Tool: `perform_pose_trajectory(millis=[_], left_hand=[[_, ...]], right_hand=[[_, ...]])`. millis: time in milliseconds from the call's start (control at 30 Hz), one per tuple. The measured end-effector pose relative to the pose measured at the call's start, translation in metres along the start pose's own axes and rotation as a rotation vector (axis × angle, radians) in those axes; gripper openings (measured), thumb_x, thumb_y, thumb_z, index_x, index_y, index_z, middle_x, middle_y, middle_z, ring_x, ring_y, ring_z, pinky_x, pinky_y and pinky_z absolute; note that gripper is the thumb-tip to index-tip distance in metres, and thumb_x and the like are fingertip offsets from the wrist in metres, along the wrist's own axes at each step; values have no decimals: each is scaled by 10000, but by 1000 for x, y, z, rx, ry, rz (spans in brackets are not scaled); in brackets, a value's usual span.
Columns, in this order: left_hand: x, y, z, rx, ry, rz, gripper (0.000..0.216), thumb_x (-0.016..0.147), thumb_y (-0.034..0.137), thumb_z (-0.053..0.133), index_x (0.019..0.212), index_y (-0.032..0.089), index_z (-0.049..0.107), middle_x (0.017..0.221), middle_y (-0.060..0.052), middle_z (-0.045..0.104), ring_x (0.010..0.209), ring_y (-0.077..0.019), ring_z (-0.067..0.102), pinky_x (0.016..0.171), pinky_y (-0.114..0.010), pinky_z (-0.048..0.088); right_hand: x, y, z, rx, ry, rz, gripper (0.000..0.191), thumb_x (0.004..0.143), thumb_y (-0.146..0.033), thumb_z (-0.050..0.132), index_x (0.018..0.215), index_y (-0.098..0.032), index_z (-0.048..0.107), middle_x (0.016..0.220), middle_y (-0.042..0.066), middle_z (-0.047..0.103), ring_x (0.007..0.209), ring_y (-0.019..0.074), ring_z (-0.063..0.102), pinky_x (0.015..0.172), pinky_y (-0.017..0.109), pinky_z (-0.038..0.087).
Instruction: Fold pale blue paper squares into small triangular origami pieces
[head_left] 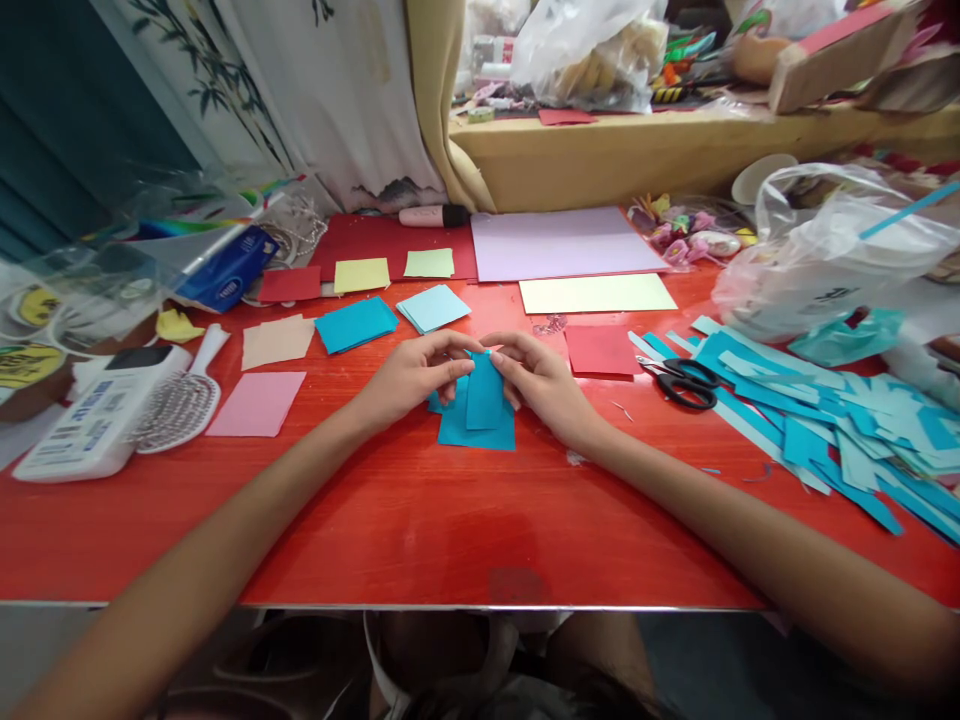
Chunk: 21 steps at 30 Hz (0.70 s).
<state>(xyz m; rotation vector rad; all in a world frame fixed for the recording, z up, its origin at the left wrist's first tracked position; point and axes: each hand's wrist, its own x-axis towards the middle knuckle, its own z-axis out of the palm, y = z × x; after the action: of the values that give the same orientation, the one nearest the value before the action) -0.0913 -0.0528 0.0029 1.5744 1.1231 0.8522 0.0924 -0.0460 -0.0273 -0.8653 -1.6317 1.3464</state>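
A narrow folded piece of blue paper (486,395) stands between my two hands at the middle of the table. My right hand (541,385) pinches its top right edge, thumb in front and fingers behind. On the other side, my left hand (420,378) is closed with its fingertips at the paper's top left corner. Beneath lie more blue paper squares (457,432), partly covered by the folded piece and my left fingers. A stack of blue squares (357,325) and a stack of light blue squares (433,308) rest just beyond my left hand.
Black-handled scissors (686,383) lie right of a red paper stack (601,351), beside a heap of blue paper strips (825,410). Pink squares (256,404), a hairbrush (180,408) and a white bottle (103,415) are at left. A lilac sheet (562,243) lies at the back.
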Motion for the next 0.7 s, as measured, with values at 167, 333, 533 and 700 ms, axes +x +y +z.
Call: perform_pose_trajectory(millis=[167, 333, 533, 700], left_hand=[[1, -1, 1, -2, 11, 4, 195, 778, 285, 628, 949, 192, 633, 589, 31, 551, 498, -81, 519, 441, -189, 406], [1, -2, 1, -3, 14, 9, 192, 773, 282, 630, 938, 185, 637, 584, 28, 552, 490, -81, 513, 446, -195, 411], [0, -1, 1, 8, 14, 16, 207, 777, 273, 623, 952, 163, 631, 600, 28, 553, 494, -69, 508, 427, -173, 389], [1, -2, 1, 27, 4, 25, 215, 790, 271, 607, 973, 159, 627, 605, 32, 550, 499, -64, 506, 439, -167, 399]], right_hand=[[-1, 0, 0, 0, -12, -4, 226, 907, -379, 487, 1034, -200, 540, 678, -47, 456, 476, 56, 420, 444, 218, 332], [0, 0, 1, 19, -13, -5, 203, 912, -346, 482, 1036, -196, 539, 679, -47, 458, 473, 55, 422, 437, 217, 331], [1, 3, 1, 18, -2, -10, 175, 908, -322, 493, 1016, -193, 543, 672, -51, 461, 466, 48, 423, 432, 209, 333], [1, 3, 1, 19, 3, -4, 164, 903, -319, 503, 1001, -192, 540, 680, -49, 472, 462, 47, 421, 427, 210, 331]])
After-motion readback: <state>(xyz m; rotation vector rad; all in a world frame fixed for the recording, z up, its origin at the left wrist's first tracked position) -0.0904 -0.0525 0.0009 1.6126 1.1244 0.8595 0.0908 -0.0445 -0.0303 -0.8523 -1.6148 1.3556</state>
